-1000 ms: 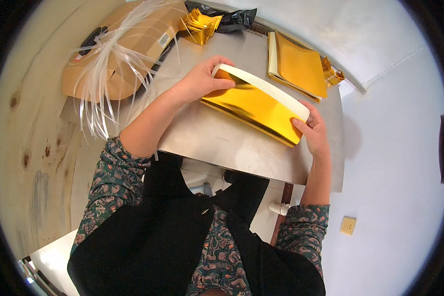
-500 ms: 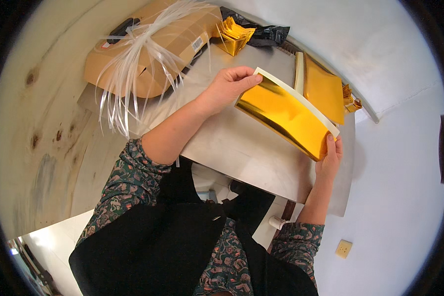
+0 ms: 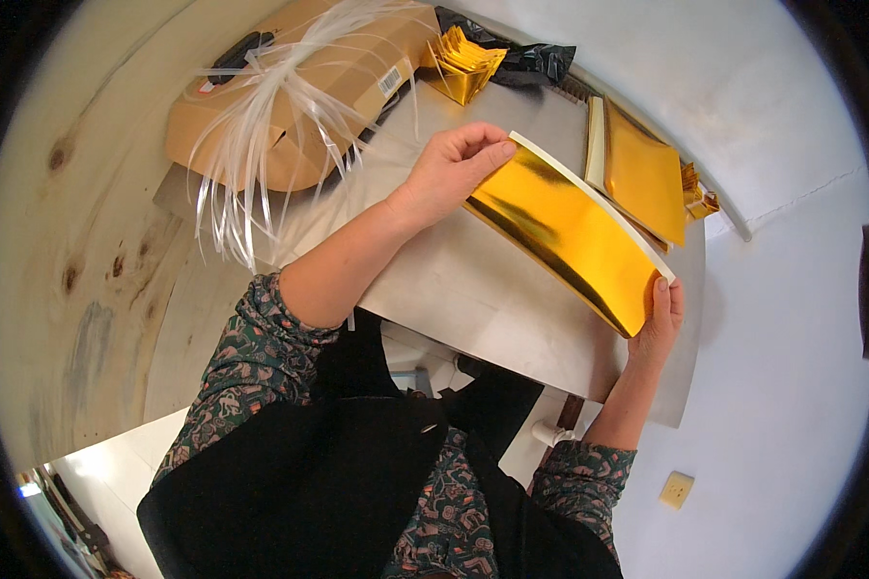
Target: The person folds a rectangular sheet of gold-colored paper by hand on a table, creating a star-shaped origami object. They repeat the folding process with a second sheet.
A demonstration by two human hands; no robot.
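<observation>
A long strip of shiny gold foil paper (image 3: 565, 232) with a pale edge along its far side stretches between my hands above the metal table (image 3: 454, 275). Its left end is pinched by my left hand (image 3: 459, 169), thumb on top. My right hand (image 3: 661, 314) grips the right end, with the thumb on the gold face. The strip bows slightly and its near edge tilts toward me. Just beyond it lies a stack of gold foil sheets (image 3: 642, 174) with pale backing showing at its left side.
At the back left sits a brown cardboard box (image 3: 377, 58) draped with clear plastic strips (image 3: 285, 96). Folded gold packets (image 3: 465, 68) stand beside black plastic (image 3: 541, 63); more folded gold pieces (image 3: 700, 193) are by the white wall (image 3: 782, 318). A wooden board (image 3: 87, 232) is at left.
The gold strip has shifted slightly right, its right end lower and nearer me. My right hand moved with it; both hands keep their hold.
</observation>
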